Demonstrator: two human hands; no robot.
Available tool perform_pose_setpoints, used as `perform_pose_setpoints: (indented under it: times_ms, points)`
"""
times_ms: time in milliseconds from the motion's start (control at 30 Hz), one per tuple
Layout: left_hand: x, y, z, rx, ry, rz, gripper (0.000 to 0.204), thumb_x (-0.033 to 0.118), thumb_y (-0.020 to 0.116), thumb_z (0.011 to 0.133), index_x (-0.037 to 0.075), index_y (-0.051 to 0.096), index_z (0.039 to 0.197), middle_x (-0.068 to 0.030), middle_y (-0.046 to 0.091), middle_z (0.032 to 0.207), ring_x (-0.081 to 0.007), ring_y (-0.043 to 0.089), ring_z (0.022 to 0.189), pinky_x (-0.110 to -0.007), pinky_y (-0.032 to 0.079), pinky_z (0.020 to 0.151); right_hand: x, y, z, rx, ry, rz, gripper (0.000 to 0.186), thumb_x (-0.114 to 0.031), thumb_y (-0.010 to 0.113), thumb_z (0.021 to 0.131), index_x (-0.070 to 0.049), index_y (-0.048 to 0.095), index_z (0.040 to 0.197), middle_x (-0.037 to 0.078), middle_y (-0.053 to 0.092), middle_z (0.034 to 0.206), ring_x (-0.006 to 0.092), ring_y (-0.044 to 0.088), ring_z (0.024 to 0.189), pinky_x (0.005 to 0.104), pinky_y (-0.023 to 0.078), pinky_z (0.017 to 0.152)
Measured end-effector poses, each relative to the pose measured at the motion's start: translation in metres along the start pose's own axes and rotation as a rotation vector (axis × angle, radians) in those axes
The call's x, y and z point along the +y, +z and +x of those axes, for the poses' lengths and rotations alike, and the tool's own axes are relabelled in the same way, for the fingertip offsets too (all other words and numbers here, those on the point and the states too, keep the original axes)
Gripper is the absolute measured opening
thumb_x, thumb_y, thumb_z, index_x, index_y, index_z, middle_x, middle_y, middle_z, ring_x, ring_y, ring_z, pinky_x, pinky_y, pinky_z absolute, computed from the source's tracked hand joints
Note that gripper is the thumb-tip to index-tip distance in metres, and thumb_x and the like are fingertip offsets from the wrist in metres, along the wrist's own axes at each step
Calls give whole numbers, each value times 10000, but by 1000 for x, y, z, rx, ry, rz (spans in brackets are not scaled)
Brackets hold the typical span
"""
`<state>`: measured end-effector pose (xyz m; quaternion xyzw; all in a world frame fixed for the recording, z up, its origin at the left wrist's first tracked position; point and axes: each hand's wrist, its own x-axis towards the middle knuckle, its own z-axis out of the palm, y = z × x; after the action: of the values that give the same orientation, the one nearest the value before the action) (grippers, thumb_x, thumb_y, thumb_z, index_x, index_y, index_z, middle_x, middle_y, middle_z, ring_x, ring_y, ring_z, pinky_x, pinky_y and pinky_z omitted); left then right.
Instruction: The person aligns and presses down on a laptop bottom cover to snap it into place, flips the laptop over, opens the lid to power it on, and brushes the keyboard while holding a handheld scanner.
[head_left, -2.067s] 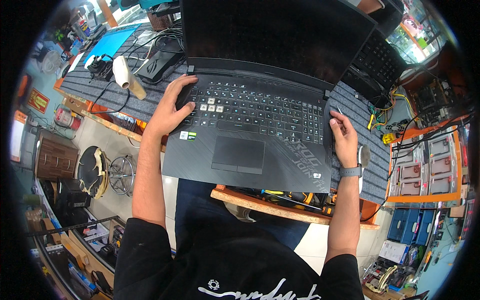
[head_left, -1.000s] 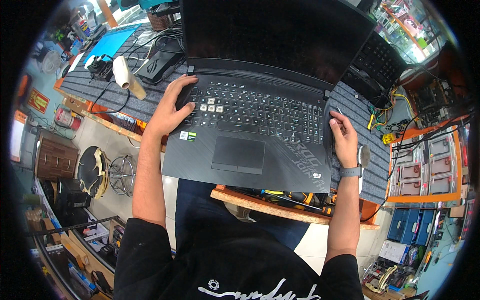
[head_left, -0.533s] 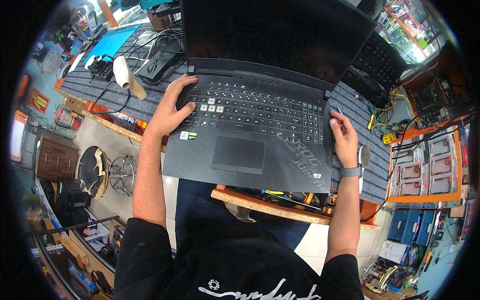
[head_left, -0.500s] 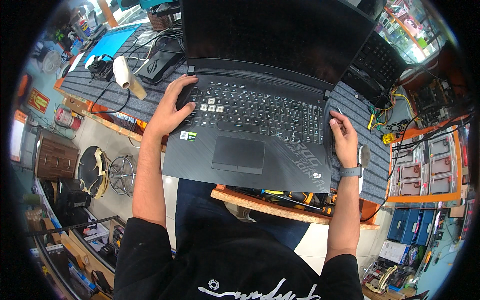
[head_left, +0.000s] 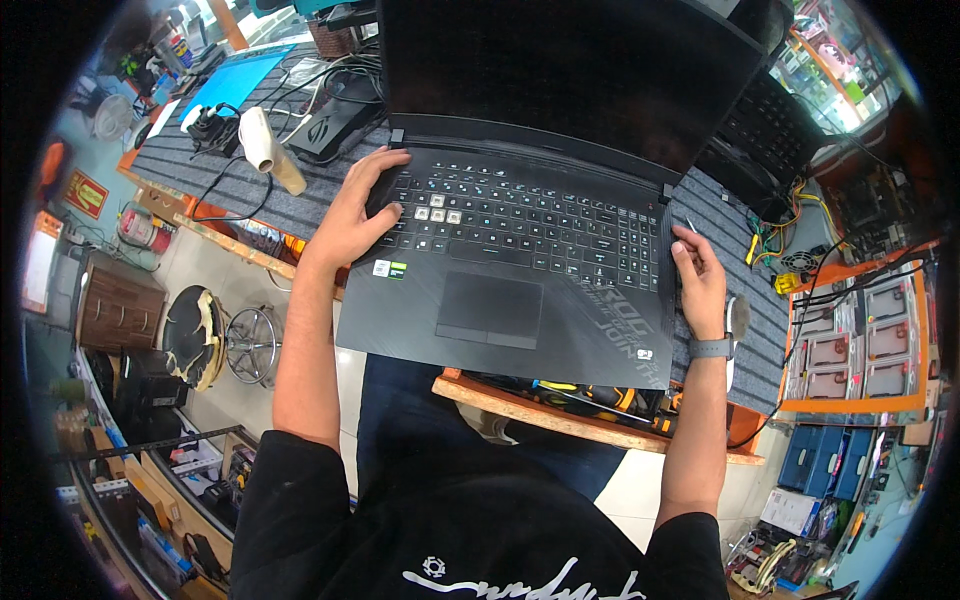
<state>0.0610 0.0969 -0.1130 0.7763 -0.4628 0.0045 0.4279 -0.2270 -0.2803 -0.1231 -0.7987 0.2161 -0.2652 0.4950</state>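
Note:
A large black laptop (head_left: 490, 310) lies opened up before me, its screen (head_left: 560, 80) dark. Its front edge juts out over an open drawer. Several keys at the left of its keyboard (head_left: 530, 225) are pale or clear, unlike the black ones around them. My left hand (head_left: 350, 220) grips the laptop's left side, thumb on top beside the keys and forefinger reaching the back corner near the hinge. At the right side, my right hand (head_left: 704, 285), with a grey band on the wrist, holds the edge with bent fingers. The undersides of both grips are hidden.
The drawer (head_left: 560, 410) below holds yellow-and-black tools. Left on the ribbed grey mat (head_left: 180, 165) are a cream roll (head_left: 270, 150), a black power adapter (head_left: 335, 125) and tangled cables. Right stand a black keyboard (head_left: 770, 125), coloured wires (head_left: 790, 225) and a case rack (head_left: 860, 350).
The whole scene sits slightly farther right in the picture, as my view has shifted. Both hands keep the same places on the laptop.

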Motion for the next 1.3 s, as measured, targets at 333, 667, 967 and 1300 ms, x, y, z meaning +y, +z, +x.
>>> perform_pose_setpoints:
  times_ms: [333,667,967,1300]
  points:
    - [3,-2,1,-85,47,-58,527,67,508,777,126,641,1283,-85,526,1444,-304,315,1455,-487,175,1215,-1,-1,0,-11,16,-8,305,-153,605,983,5,613,1244,23,640,1017,70,551,892,210,453,821]
    - [1,-1,0,-184,57,-33,488,46,451,789,152,721,1183,-36,617,1347,-290,364,1435,-546,86,1216,3,-2,0,0,3,-17,298,-146,601,984,0,617,1244,23,643,1017,70,551,881,208,454,814]
    - [2,0,0,-185,19,-28,456,3,489,817,141,719,1187,-48,621,1340,-295,351,1441,-543,84,1218,2,-2,0,-10,-1,-11,305,-149,595,988,5,610,1250,27,649,1025,71,561,906,215,460,838]
    - [3,-1,1,-183,8,-28,412,22,517,853,172,723,1177,-12,628,1332,-269,369,1431,-538,88,1220,2,-1,1,-12,2,17,306,-148,601,987,11,608,1247,24,643,1016,69,554,901,213,453,834]
